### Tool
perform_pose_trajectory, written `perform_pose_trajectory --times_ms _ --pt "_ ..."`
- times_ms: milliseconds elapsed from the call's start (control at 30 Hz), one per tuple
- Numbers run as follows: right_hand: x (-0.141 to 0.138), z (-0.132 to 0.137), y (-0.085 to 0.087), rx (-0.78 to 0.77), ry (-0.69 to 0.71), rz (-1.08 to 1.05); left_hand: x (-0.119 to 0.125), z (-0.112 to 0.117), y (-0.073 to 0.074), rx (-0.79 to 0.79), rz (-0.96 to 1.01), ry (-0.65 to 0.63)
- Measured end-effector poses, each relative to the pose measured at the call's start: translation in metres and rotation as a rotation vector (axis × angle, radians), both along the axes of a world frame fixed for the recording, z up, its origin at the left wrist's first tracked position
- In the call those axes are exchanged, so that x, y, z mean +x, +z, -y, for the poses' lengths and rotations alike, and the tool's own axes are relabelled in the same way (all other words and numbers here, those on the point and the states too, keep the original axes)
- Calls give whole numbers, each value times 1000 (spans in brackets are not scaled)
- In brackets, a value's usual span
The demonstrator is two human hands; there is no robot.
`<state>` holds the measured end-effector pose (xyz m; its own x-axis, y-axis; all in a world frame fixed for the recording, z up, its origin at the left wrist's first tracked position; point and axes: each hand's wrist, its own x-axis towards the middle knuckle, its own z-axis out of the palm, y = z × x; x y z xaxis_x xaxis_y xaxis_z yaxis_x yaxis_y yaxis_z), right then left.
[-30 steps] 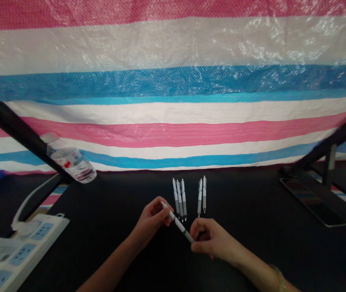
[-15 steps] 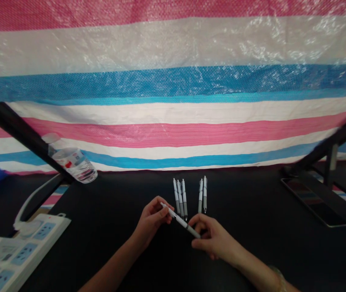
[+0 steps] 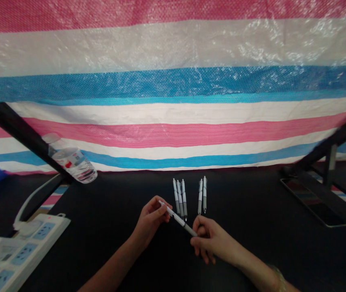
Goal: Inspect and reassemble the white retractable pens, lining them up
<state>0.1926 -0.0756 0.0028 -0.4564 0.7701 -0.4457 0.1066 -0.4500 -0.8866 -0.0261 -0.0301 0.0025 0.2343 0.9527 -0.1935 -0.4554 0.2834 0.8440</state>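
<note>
A white and grey pen [image 3: 179, 220] is held slanted between my two hands, above the black table. My left hand [image 3: 152, 219] pinches its white upper end between thumb and fingers. At the grey lower end, my right hand [image 3: 211, 239] grips with thumb and index finger, the other fingers hanging loosely curled; the pen's tip is hidden there. Just beyond lie three similar pens [image 3: 179, 198] side by side. To their right is a pair of matching pens [image 3: 202, 194], the lower end of one close to my right hand.
A white power strip [image 3: 24, 251] with a plugged-in cable lies at left. Behind it, a clear plastic cup [image 3: 77, 166] with a red mark leans by a black bar. A phone [image 3: 314, 202] rests at right. A striped plastic sheet [image 3: 173, 136] hangs across the back.
My right hand's grip has shifted toward the pen's lower end, and its lower fingers have loosened downward. The held pen has moved slightly left. The pens on the table have stayed put.
</note>
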Motion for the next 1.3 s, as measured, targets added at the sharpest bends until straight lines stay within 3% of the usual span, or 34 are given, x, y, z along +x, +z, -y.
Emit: perform_pose_trajectory --times_ms 167,300,967,1300 --pt "0 0 0 -20 70 -45 0 -1 0 -4 8 9" --pt "2 1 -2 5 6 -34 1 -2 1 -13 6 19" --pt "0 2 -4 30 46 13 3 0 5 -17 -25 48" --pt "-1 3 -1 -44 110 108 4 4 1 90 -45 44"
